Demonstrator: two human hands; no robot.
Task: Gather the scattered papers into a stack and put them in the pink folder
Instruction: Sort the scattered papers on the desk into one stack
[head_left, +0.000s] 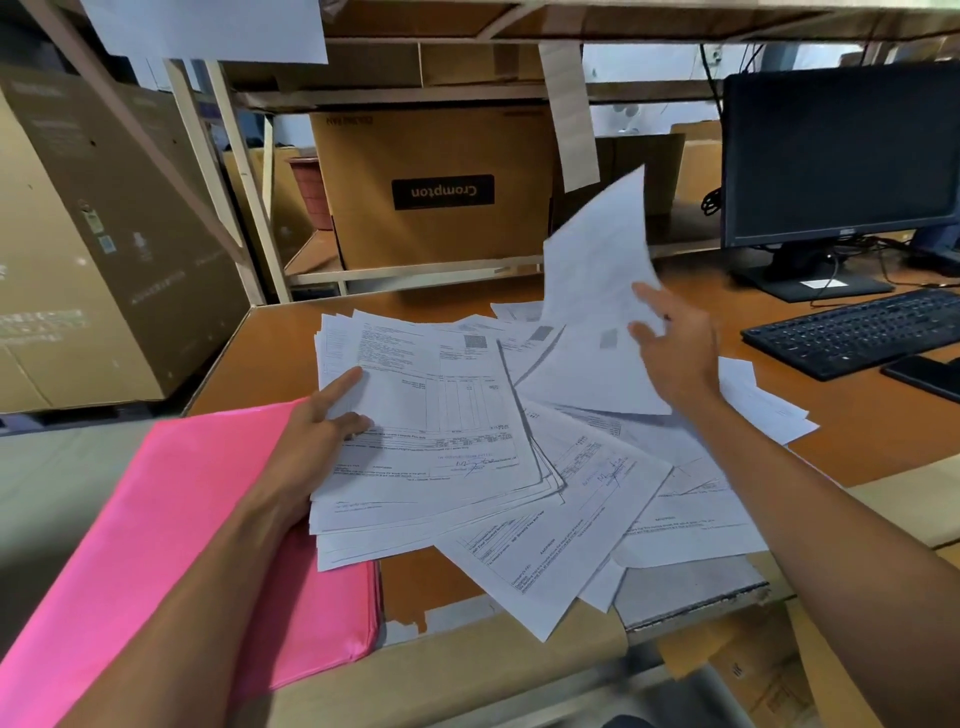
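Observation:
A stack of printed papers (441, 431) is held at its left edge by my left hand (317, 436), thumb on top and index finger stretched along the sheet. My right hand (675, 353) holds a single white sheet (597, 291) lifted upright above the desk. Several loose papers (597, 514) lie fanned out on the brown desk (260, 358) under and to the right of the stack. The pink folder (156, 519) lies shut at the desk's near left, partly under my left forearm and under the stack's corner.
A black keyboard (857, 332) and a phone (924, 376) lie at the right, with a dark monitor (841, 156) behind them. A Crompton cardboard box (436, 192) sits on the shelf behind the desk. More boxes (93, 249) stand at the left.

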